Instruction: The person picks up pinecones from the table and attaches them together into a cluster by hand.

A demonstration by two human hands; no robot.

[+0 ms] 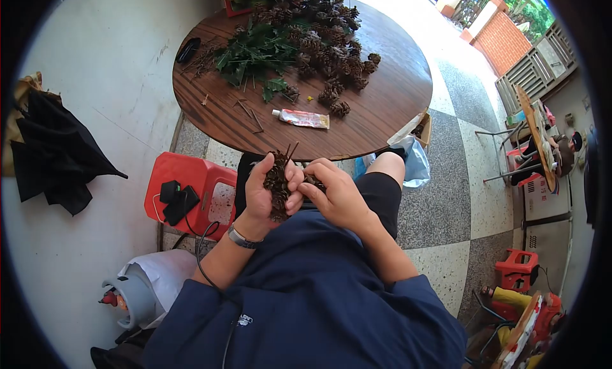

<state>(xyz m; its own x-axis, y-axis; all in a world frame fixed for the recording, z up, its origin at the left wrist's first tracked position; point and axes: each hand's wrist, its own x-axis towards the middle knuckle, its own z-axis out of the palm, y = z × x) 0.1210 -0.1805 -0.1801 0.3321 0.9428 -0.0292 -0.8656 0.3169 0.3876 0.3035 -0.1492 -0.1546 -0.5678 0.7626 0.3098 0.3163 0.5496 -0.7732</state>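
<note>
My left hand is wrapped round a bunch of brown pine cones, held upright in front of my lap. Thin stems stick up from its top. Close beside it, my right hand pinches a small brown pine cone, mostly hidden by the fingers. On the round wooden table ahead lies a glue tube with a white cap. Behind the tube are a large heap of pine cones and a pile of green artificial leaves.
Loose stems and a black object lie at the table's left. A red stool at my left carries a black phone with a cable running to me. A plastic bag hangs by my right knee. A gas cylinder stands lower left.
</note>
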